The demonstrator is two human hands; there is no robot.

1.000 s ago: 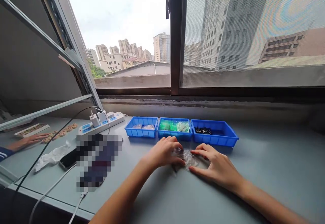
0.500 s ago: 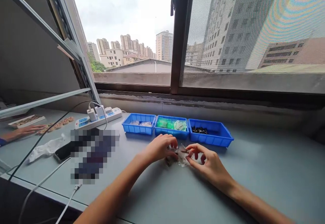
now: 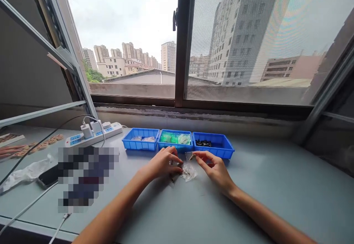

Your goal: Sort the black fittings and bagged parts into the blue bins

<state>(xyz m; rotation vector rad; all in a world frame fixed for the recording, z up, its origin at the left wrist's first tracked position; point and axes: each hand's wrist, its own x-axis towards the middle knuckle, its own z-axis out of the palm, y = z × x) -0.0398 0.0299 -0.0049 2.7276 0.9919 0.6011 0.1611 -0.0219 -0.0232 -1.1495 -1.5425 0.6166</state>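
My left hand (image 3: 165, 163) is closed, thumb and fingers pinching clear plastic bags partly hidden beneath it. From under its fingertips a crinkled clear bag (image 3: 188, 173) with small, indistinct bits inside spreads over the table. My right hand (image 3: 212, 167) pinches a small clear bag (image 3: 190, 156) between thumb and fingers, slightly above the other bags; a brass-coloured piece shows at its fingertips. Just behind the hands stand a left blue bin (image 3: 140, 145) with clear packets, a middle blue bin (image 3: 174, 147) with green and clear packets, and a right blue bin (image 3: 222, 152) with small black parts.
To the left lie a white power strip (image 3: 95, 136) with plugs, a phone (image 3: 48, 175), a blurred-out item (image 3: 94, 179), a crumpled white plastic bag (image 3: 27, 172) and cables. Another person's hand (image 3: 11, 151) is at the far left beside round wooden-looking pieces (image 3: 42, 145). A window runs behind the table.
My right hand has lifted away from the bag pile with a small bag in its fingers. My left hand stays at the pile. The whole view has turned a little to the right.
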